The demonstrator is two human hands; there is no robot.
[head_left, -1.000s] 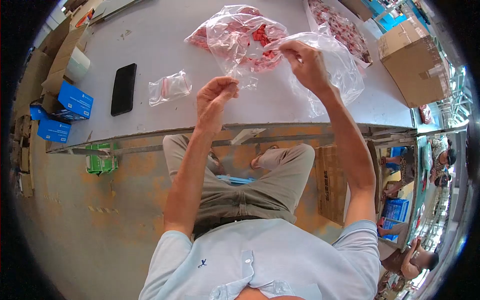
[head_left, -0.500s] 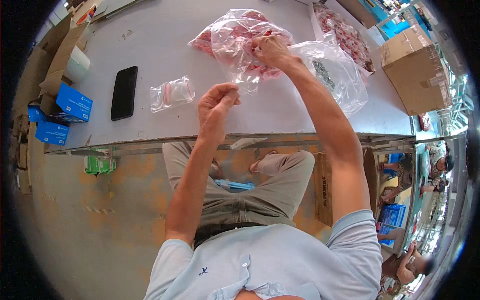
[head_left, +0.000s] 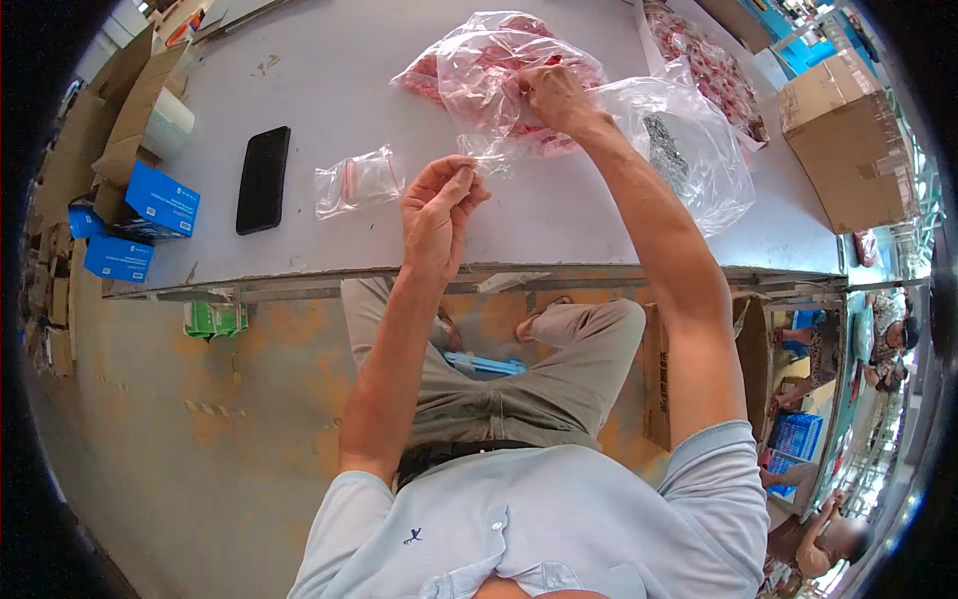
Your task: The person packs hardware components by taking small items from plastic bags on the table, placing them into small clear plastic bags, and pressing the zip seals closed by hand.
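Observation:
A large clear bag of small red pieces (head_left: pixel 479 70) lies at the back middle of the table. My right hand (head_left: pixel 556 98) is at its opening, fingers bent together over the red pieces; what they hold is too small to name. Nearer the front edge, my left hand (head_left: pixel 444 205) pinches a small clear plastic bag (head_left: pixel 486 163) between thumb and finger. To the right lies a clear bag with dark metallic pieces (head_left: pixel 666 150), partly behind my right forearm. A flat clear packet with red lines (head_left: pixel 359 184) rests left of my left hand.
A black phone (head_left: pixel 263 181) and blue boxes (head_left: pixel 160 203) are on the left of the table (head_left: pixel 329 90). A tray of red packets (head_left: pixel 704 70) and a cardboard box (head_left: pixel 848 145) stand at the right. Other people (head_left: pixel 823 539) are at the far right.
The whole view has shifted slightly, with the table items now further right. My left hand has turned and its fingers have spread a little, and the small clear bag shows more plainly at its fingertips.

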